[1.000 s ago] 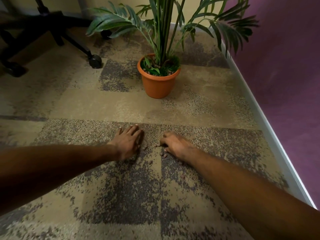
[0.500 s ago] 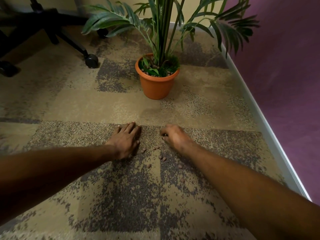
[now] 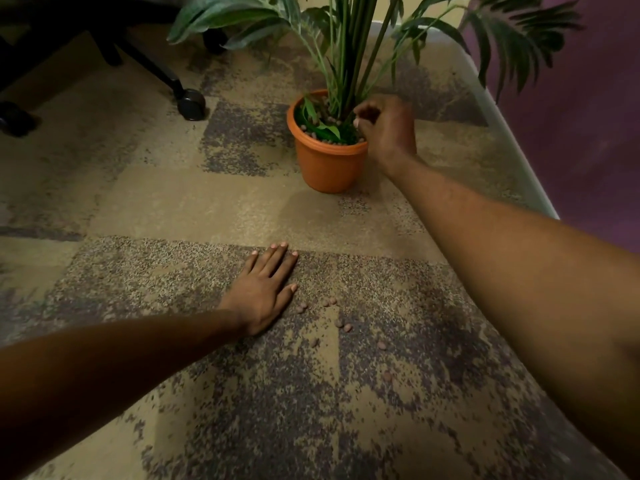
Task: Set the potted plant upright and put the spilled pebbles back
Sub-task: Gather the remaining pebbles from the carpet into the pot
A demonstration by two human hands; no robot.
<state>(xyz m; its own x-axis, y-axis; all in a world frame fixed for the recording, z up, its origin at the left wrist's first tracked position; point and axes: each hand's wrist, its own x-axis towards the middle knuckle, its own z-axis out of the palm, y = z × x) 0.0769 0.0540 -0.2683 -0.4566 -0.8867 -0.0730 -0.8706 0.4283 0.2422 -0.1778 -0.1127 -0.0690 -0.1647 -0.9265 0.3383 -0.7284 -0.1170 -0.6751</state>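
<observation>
The right hand (image 3: 386, 128) hovers with its grip clenched (contents hidden) over the upright pot (image 3: 325, 161). The left hand (image 3: 265, 292) lies flat and released; spilled pebbles (image 3: 341, 323) lie just beside it. Releasing off-rim would scatter pebbles again.

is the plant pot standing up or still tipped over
Upright. The orange pot sits on its base on the carpet, rim up, stems rising straight, with the right hand at its rim.

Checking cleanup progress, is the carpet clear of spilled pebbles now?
No, several pebbles still lie on the carpet beside the flat left hand.
</observation>
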